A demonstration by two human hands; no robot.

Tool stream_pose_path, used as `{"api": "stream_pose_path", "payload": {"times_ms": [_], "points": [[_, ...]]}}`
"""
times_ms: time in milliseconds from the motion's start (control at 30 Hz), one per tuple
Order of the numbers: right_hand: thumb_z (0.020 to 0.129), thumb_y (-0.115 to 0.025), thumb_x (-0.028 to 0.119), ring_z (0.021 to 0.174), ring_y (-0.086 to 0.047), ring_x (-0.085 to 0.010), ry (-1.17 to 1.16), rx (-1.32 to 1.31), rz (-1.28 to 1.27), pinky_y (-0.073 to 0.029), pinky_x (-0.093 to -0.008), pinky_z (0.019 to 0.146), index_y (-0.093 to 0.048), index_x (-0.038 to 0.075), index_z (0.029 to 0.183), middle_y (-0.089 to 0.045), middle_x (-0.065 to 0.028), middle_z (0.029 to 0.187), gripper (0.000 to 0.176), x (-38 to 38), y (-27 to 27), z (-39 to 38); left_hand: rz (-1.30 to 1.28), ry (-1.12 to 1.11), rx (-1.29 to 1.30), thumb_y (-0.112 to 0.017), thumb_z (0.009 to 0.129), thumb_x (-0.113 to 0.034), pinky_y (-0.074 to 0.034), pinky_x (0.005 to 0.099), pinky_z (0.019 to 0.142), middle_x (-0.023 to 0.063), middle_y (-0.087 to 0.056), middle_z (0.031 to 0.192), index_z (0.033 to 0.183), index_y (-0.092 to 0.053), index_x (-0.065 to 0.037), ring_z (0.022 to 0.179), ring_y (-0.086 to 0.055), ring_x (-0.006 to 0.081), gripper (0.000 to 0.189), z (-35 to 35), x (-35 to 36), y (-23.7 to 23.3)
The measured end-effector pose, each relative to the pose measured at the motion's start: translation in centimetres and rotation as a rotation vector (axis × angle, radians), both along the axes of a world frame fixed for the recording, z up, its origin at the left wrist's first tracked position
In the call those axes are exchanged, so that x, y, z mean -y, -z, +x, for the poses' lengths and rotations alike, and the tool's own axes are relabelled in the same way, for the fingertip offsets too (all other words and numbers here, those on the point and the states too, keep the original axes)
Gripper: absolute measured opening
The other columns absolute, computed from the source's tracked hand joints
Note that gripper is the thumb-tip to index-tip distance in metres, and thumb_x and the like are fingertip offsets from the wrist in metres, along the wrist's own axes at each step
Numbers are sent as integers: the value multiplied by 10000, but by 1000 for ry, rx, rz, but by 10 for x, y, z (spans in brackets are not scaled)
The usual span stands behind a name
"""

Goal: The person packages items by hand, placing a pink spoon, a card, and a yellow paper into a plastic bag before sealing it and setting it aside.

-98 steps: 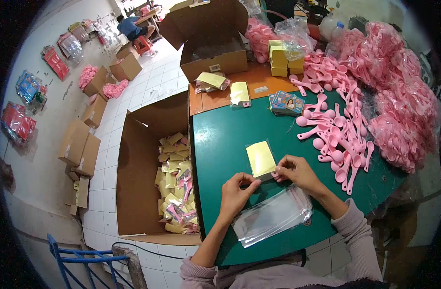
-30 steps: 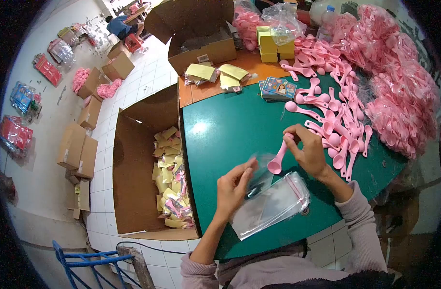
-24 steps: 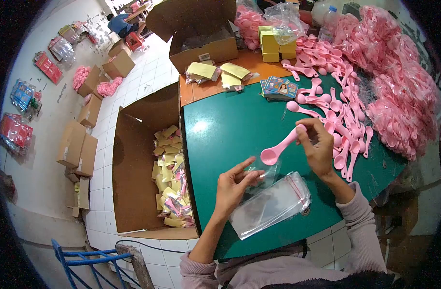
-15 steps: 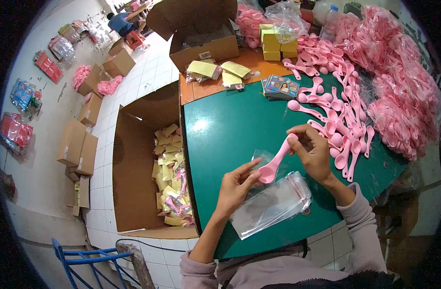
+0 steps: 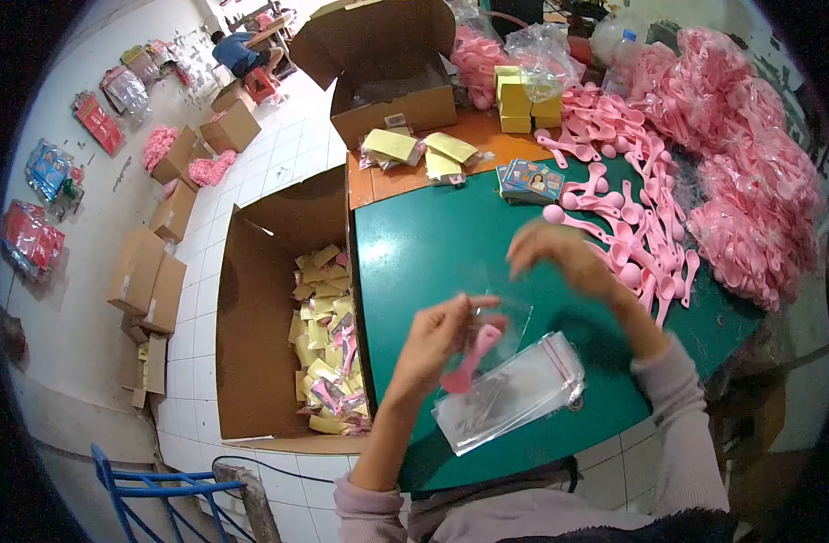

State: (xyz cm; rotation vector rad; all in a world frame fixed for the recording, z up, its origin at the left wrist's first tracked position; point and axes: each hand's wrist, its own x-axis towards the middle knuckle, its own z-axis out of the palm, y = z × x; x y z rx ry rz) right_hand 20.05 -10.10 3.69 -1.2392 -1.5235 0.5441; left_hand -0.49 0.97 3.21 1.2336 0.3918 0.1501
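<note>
My left hand [image 5: 440, 339] holds a pink spoon [image 5: 471, 360] with its bowl end down, along with a clear plastic bag [image 5: 516, 324] that spreads out to the right. Below it, a stack of clear bags [image 5: 514, 394] lies on the green table [image 5: 414, 240]. My right hand [image 5: 559, 258] is over the table near the loose pink spoons [image 5: 627, 226]; it is blurred and its fingertips are hard to read. Beyond it sits a stack of printed cards [image 5: 532, 179].
At left stands a tall cardboard box [image 5: 278, 362] of packed pieces. Behind are an open carton [image 5: 392, 109], yellow packets [image 5: 392, 145], yellow boxes [image 5: 527, 104] and bagged spoons [image 5: 749, 181]. Another person [image 5: 238, 54] sits far back.
My right hand has let go of the spoon and moved up and away. The spoon, now in my left hand, has moved lower left and turned bowl down. The view has shifted slightly.
</note>
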Motion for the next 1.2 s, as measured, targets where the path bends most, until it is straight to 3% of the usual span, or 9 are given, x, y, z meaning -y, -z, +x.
{"api": "stream_pose_path", "payload": {"times_ms": [67,100,167,233,367,567,667,800,1200], "points": [[822,-500,259,746,-568,-220,582,397,-164,-450,-302,668,-618,33,877,-591,-124,852,260,-19,-3,57,4,-12,-7,-342,930,-336,-478,243,688,131,-618,932,1081,-532,13,804,-600,150,425,8,-10,-17],[785,-569,342,731,-562,-189,746,277,-242,-437,-297,644,-609,3,857,-591,-128,840,349,-31,14,90,16,-26,-11,-339,929,-336,-489,264,716,152,-613,949,1088,-520,24,827,-606,169,433,13,-16,-25],[696,-658,344,677,-573,-212,953,640,3,-445,-318,611,-615,11,862,-607,-135,802,375,-39,46,132,49,-6,-1,-352,922,-346,-482,271,733,144,-610,966,1091,-528,7,836,-604,172,429,25,-29,-29],[618,-711,312,635,-574,-252,957,540,-539,-452,-330,603,-612,20,873,-611,-137,769,400,-49,62,161,147,70,-74,-367,917,-349,-476,273,738,126,-612,970,1098,-533,-12,841,-600,168,417,35,-41,-27],[610,-699,232,660,-588,-253,1094,526,-222,-456,-331,619,-597,35,889,-603,-144,718,356,-51,64,153,168,40,-97,-388,911,-339,-478,271,718,117,-613,976,1090,-547,-35,837,-598,160,387,47,-64,-8],[753,-591,90,584,-493,-72,479,-27,-217,-409,-221,502,-529,40,944,-558,-19,776,208,-23,-4,71,230,106,-82,-422,905,-310,-486,274,696,108,-622,959,1089,-543,-35,821,-602,163,352,51,-72,7],[776,-580,135,653,-522,-97,381,-126,-376,-432,-258,592,-535,38,1001,-559,-45,765,249,-10,-28,29,212,114,-122,-426,903,-315,-487,275,694,107,-623,957,1068,-549,-29,817,-603,163,352,54,-69,9],[782,-581,101,631,-519,-107,301,232,-358,-419,-265,572,-535,56,999,-564,-49,737,227,-6,-39,20,240,105,-133,-440,898,-316,-493,276,681,110,-624,955,1044,-553,-27,811,-605,163,343,57,-64,8],[757,-589,54,606,-546,-119,159,400,-244,-418,-245,564,-551,21,909,-592,-57,698,160,-17,-25,21,269,129,-162,-471,886,-314,-473,239,625,55,-622,821,977,-585,-27,710,-582,123,323,57,-60,6]]}}
